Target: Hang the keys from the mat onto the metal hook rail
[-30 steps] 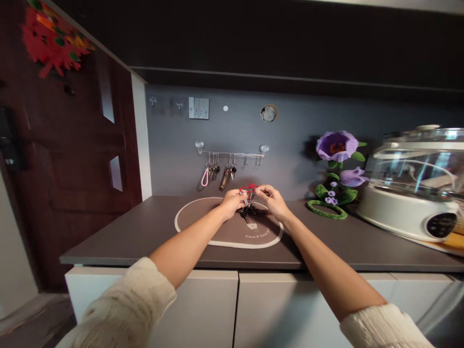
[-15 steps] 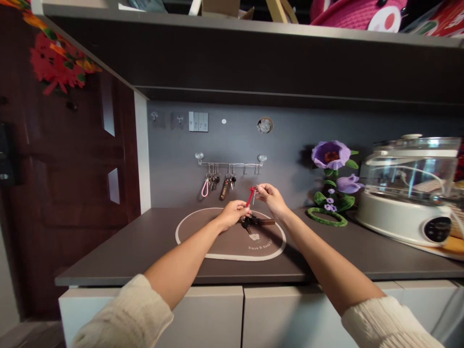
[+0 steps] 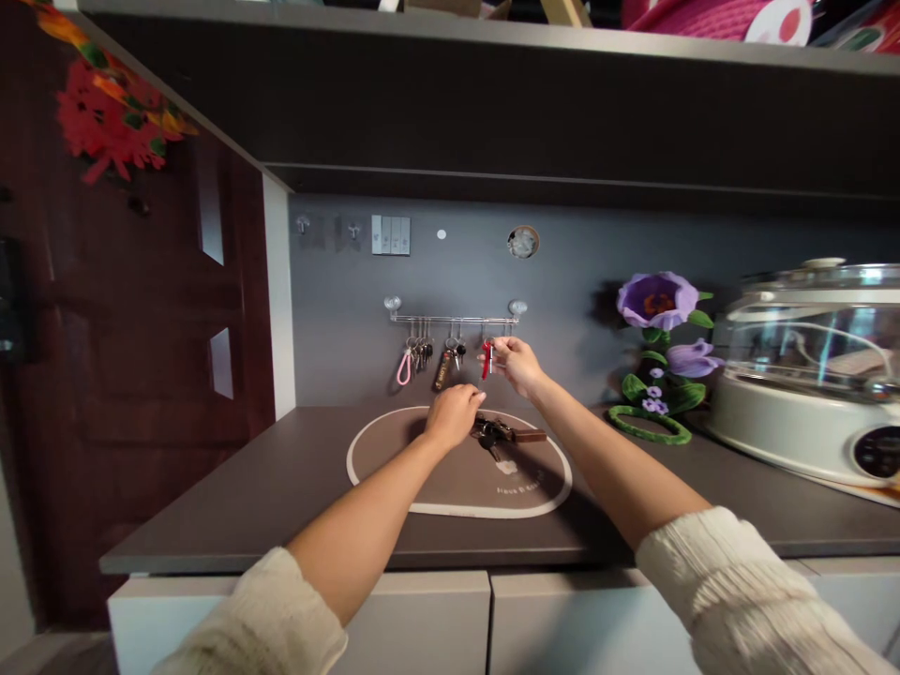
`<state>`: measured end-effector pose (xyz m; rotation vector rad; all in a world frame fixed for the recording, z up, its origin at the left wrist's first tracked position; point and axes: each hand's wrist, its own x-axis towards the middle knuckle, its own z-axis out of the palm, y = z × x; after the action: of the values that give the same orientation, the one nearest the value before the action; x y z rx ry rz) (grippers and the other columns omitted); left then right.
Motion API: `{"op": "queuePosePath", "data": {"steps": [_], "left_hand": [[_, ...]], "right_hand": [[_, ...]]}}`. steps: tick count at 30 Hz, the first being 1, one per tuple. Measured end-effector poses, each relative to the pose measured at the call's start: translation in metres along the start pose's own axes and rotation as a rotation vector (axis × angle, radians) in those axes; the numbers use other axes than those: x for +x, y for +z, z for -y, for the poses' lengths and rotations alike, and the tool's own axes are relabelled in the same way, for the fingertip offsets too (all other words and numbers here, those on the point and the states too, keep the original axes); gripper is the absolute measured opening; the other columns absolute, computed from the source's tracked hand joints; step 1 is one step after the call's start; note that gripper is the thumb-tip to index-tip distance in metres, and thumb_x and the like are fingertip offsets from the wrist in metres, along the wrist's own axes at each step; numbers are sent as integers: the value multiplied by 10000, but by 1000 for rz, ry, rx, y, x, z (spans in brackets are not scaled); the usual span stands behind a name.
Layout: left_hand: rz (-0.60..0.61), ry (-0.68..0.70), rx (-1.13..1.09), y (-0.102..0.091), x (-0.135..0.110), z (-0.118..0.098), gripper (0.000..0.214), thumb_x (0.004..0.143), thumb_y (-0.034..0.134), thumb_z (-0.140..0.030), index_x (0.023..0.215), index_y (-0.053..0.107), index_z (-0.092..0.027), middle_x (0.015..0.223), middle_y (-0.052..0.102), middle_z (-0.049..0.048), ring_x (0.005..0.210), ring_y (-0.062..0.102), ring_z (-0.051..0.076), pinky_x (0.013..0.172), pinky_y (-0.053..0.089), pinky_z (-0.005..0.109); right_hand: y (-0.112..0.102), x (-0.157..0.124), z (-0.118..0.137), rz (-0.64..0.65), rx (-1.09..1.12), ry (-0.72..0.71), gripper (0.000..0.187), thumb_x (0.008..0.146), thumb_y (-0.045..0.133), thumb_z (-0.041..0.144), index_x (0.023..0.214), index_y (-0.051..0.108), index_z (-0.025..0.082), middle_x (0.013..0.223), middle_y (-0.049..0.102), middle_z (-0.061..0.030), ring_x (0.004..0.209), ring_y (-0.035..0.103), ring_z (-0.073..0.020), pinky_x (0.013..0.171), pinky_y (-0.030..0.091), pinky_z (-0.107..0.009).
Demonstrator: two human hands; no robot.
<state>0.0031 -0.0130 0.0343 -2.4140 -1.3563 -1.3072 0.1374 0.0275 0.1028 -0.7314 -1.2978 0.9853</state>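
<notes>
My right hand [image 3: 518,366] pinches a key ring with a red strap and a key [image 3: 487,360], held up at the right part of the clear hook rail [image 3: 454,320]. Whether its ring sits on a hook, I cannot tell. Lower and to the left, my left hand [image 3: 454,412] hovers over the brown mat [image 3: 394,469] with its fingers drawn together; anything between them is hidden. A bunch of dark keys with a brown tag [image 3: 527,436] lies on the mat. Keys with a pink loop [image 3: 404,367] and keys with a brown tag strap [image 3: 442,371] hang from the rail.
A purple knitted flower [image 3: 657,302] stands on the counter [image 3: 246,497] at right, beside a white appliance with a clear lid [image 3: 794,403]. A shelf [image 3: 492,103] overhangs the counter. At left is a dark red door [image 3: 155,403].
My right hand has raised the red-strapped key ring to the rail. My left hand has let go of the strap and stays low. The view has shifted slightly.
</notes>
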Motion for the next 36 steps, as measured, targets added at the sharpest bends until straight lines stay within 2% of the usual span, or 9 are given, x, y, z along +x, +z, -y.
{"op": "queuePosePath", "data": {"steps": [3, 10, 15, 20, 29, 36], "left_hand": [[18, -1, 107, -3, -1, -1, 336, 876, 321, -330, 877, 621, -177, 894, 641, 86, 858, 562, 177, 785, 383, 277], [7, 0, 192, -3, -1, 1, 348, 880, 285, -283, 862, 610, -161, 866, 626, 119, 833, 567, 211, 775, 381, 314], [0, -9, 247, -4, -1, 1, 337, 877, 283, -259, 848, 605, -166, 856, 627, 109, 820, 571, 201, 754, 384, 301], [1, -21, 269, -5, -1, 0, 337, 877, 284, -262, 844, 607, -173, 854, 631, 104, 821, 572, 197, 750, 387, 296], [-8, -26, 309, -7, 0, -2, 329, 879, 286, -254, 839, 601, -171, 851, 639, 83, 818, 586, 186, 737, 405, 287], [-1, -41, 368, -9, -1, -4, 318, 881, 288, -256, 848, 596, -185, 861, 646, 54, 818, 594, 164, 731, 419, 266]], "right_hand": [[6, 9, -6, -51, 40, 33, 99, 829, 447, 162, 739, 488, 166, 693, 597, -20, 547, 592, -99, 546, 518, -253], [19, 30, -22, -213, 238, 127, 134, 822, 483, 137, 689, 483, 156, 564, 559, -1, 501, 575, -89, 555, 543, -239], [30, 41, -20, -313, 331, 213, 155, 855, 433, 147, 706, 477, 157, 547, 568, -10, 519, 593, -91, 502, 534, -200], [37, 43, -13, -395, 403, 247, 155, 865, 396, 122, 735, 474, 152, 537, 564, -14, 512, 595, -90, 513, 544, -201], [45, 44, -5, -481, 464, 266, 134, 864, 361, 74, 838, 479, 133, 505, 520, 21, 457, 571, -82, 489, 550, -202], [50, 47, -7, -503, 504, 268, 166, 866, 342, 69, 773, 465, 131, 505, 514, 23, 442, 558, -70, 502, 547, -193]]}}
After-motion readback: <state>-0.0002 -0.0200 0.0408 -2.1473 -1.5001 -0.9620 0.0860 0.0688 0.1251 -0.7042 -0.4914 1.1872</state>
